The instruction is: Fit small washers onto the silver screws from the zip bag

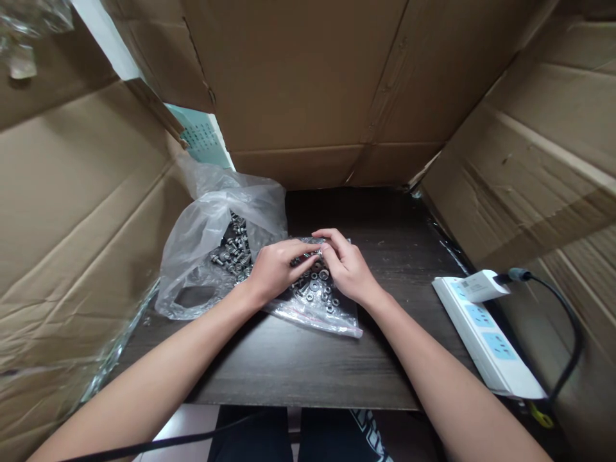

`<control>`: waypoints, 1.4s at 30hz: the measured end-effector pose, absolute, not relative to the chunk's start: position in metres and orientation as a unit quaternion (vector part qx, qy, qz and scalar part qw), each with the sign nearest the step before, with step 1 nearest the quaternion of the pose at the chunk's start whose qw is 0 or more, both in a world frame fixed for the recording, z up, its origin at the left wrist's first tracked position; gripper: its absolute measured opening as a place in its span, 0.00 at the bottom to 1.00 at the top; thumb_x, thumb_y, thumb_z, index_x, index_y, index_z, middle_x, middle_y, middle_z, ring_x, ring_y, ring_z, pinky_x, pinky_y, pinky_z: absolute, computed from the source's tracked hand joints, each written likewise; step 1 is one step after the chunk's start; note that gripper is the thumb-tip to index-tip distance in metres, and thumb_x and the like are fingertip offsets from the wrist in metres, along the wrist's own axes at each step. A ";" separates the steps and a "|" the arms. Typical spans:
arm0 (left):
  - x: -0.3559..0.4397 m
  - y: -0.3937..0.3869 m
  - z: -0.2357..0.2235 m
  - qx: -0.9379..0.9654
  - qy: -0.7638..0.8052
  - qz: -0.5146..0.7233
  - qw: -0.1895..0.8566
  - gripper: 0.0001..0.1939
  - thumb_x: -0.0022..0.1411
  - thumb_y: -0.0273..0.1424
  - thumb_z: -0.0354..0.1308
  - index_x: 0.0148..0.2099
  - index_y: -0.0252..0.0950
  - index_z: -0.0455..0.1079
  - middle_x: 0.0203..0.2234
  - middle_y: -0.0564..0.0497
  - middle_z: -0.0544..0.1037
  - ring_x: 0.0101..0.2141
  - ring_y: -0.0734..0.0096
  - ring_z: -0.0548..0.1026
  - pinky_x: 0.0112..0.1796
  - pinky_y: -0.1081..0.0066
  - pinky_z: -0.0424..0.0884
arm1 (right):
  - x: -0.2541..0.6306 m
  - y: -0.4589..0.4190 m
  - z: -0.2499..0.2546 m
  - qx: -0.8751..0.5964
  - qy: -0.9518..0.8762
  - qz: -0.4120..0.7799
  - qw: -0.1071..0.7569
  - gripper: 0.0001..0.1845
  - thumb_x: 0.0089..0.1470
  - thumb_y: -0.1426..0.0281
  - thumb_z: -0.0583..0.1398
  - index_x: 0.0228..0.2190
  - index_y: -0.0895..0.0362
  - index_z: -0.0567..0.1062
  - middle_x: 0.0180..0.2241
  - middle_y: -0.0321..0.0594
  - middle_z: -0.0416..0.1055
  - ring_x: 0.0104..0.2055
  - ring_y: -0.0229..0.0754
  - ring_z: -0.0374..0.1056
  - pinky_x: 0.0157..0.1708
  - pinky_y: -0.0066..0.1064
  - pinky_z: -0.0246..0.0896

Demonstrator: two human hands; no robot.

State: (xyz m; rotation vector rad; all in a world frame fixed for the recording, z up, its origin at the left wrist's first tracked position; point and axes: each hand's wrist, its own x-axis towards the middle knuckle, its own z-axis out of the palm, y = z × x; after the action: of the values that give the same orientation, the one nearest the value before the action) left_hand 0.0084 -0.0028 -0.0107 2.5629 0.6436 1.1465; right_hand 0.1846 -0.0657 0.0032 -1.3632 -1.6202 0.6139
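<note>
The left hand [275,266], right hand [350,269] and forearms [192,362] are bare. The legwear [327,443] is dark, near black, with a bold white angular print [369,433] slanting along its right side.

Shiny metal nuts [329,308], glossy plastic zip bag [312,319], matt cardboard [298,77]

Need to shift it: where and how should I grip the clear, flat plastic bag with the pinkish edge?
Probably by the near right corner of the clear plastic bag, from the near right: that corner sticks out past the silvery metal nuts, apart from the left hand and right hand. Its thin edge suggests a pinch.
</note>
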 end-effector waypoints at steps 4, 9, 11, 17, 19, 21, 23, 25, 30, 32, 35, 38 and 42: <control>0.008 -0.003 -0.011 0.880 0.218 0.401 0.131 0.11 0.70 0.32 0.58 0.51 0.36 0.78 0.39 0.46 0.83 0.37 0.68 0.82 0.38 0.69 0.77 | 0.184 -0.066 0.004 -0.540 -0.652 0.264 0.463 0.13 0.64 0.68 0.53 0.48 0.54 0.71 0.27 0.34 0.67 0.29 0.40 0.64 0.32 0.33 0.59; 0.008 -0.003 -0.012 0.881 0.220 0.400 0.127 0.12 0.70 0.32 0.58 0.51 0.36 0.78 0.37 0.47 0.83 0.35 0.69 0.82 0.37 0.70 0.77 | 0.185 -0.066 0.003 -0.544 -0.649 0.266 0.460 0.14 0.66 0.67 0.52 0.49 0.54 0.71 0.24 0.32 0.65 0.25 0.39 0.61 0.30 0.33 0.57; 0.008 -0.002 -0.012 0.878 0.224 0.402 0.129 0.11 0.70 0.32 0.58 0.51 0.37 0.79 0.37 0.47 0.84 0.35 0.69 0.82 0.38 0.70 0.77 | 0.185 -0.066 0.002 -0.546 -0.645 0.271 0.462 0.14 0.66 0.66 0.52 0.49 0.54 0.72 0.24 0.32 0.64 0.25 0.39 0.61 0.30 0.33 0.57; 0.008 -0.001 -0.014 0.872 0.237 0.410 0.125 0.10 0.70 0.34 0.59 0.47 0.36 0.79 0.38 0.47 0.84 0.36 0.68 0.83 0.38 0.70 0.78 | 0.184 -0.065 0.002 -0.517 -0.664 0.267 0.470 0.14 0.63 0.70 0.54 0.50 0.55 0.70 0.28 0.33 0.65 0.29 0.39 0.63 0.33 0.32 0.60; 0.008 -0.001 -0.014 0.870 0.245 0.408 0.132 0.10 0.69 0.34 0.60 0.47 0.36 0.79 0.38 0.48 0.84 0.36 0.67 0.83 0.39 0.70 0.78 | 0.185 -0.065 0.002 -0.513 -0.668 0.260 0.472 0.16 0.62 0.71 0.55 0.51 0.55 0.69 0.31 0.34 0.66 0.31 0.39 0.64 0.34 0.32 0.60; 0.008 -0.001 -0.014 0.868 0.252 0.403 0.142 0.10 0.69 0.34 0.60 0.47 0.36 0.79 0.39 0.48 0.84 0.37 0.67 0.83 0.40 0.69 0.79 | 0.185 -0.065 0.003 -0.514 -0.672 0.253 0.469 0.18 0.60 0.72 0.56 0.52 0.54 0.69 0.33 0.35 0.67 0.31 0.39 0.65 0.34 0.32 0.61; 0.007 -0.001 -0.014 0.868 0.254 0.400 0.147 0.10 0.69 0.35 0.60 0.47 0.37 0.79 0.39 0.48 0.84 0.38 0.67 0.83 0.41 0.69 0.79 | 0.185 -0.065 0.003 -0.517 -0.671 0.255 0.466 0.18 0.60 0.72 0.56 0.52 0.54 0.69 0.33 0.36 0.68 0.32 0.40 0.65 0.34 0.32 0.61; 0.007 -0.002 -0.013 0.870 0.251 0.398 0.146 0.10 0.69 0.34 0.59 0.47 0.37 0.79 0.39 0.48 0.84 0.37 0.67 0.83 0.41 0.69 0.79 | 0.186 -0.065 0.002 -0.521 -0.666 0.262 0.465 0.16 0.62 0.71 0.55 0.51 0.54 0.70 0.30 0.35 0.68 0.31 0.40 0.65 0.34 0.32 0.61; 0.007 -0.002 -0.011 0.880 0.226 0.394 0.138 0.11 0.70 0.32 0.58 0.52 0.38 0.78 0.39 0.47 0.83 0.37 0.69 0.81 0.39 0.70 0.77 | 0.185 -0.065 0.002 -0.541 -0.648 0.274 0.461 0.14 0.66 0.66 0.53 0.49 0.53 0.71 0.25 0.32 0.65 0.27 0.40 0.62 0.31 0.33 0.59; 0.007 -0.002 -0.011 0.881 0.220 0.396 0.138 0.12 0.71 0.31 0.58 0.53 0.38 0.77 0.39 0.47 0.83 0.37 0.69 0.81 0.38 0.70 0.77 | 0.185 -0.065 0.001 -0.534 -0.649 0.279 0.464 0.14 0.65 0.67 0.53 0.50 0.54 0.71 0.26 0.33 0.65 0.28 0.40 0.63 0.31 0.33 0.59; 0.007 -0.002 -0.011 0.880 0.215 0.400 0.139 0.11 0.71 0.31 0.58 0.52 0.37 0.77 0.41 0.47 0.83 0.38 0.68 0.81 0.39 0.70 0.76 | 0.185 -0.065 0.001 -0.518 -0.658 0.278 0.471 0.15 0.63 0.69 0.54 0.50 0.55 0.70 0.28 0.33 0.65 0.29 0.39 0.64 0.33 0.33 0.60; 0.007 -0.003 -0.011 0.872 0.237 0.399 0.155 0.11 0.69 0.31 0.60 0.51 0.36 0.76 0.40 0.48 0.83 0.38 0.69 0.82 0.39 0.71 0.76 | 0.185 -0.064 0.001 -0.514 -0.663 0.272 0.472 0.15 0.62 0.71 0.54 0.50 0.55 0.70 0.29 0.34 0.67 0.31 0.39 0.65 0.34 0.33 0.60; 0.007 -0.004 -0.009 0.866 0.273 0.375 0.188 0.06 0.66 0.30 0.63 0.45 0.37 0.75 0.35 0.53 0.83 0.34 0.72 0.81 0.35 0.75 0.73 | 0.185 -0.064 0.001 -0.520 -0.666 0.270 0.462 0.15 0.62 0.72 0.54 0.50 0.55 0.71 0.29 0.34 0.68 0.30 0.39 0.64 0.34 0.33 0.59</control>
State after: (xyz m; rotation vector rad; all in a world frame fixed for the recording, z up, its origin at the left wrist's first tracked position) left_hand 0.0075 -0.0042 -0.0092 2.4350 0.7667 1.0551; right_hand 0.1848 -0.0644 0.0008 -1.2789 -1.6364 0.6637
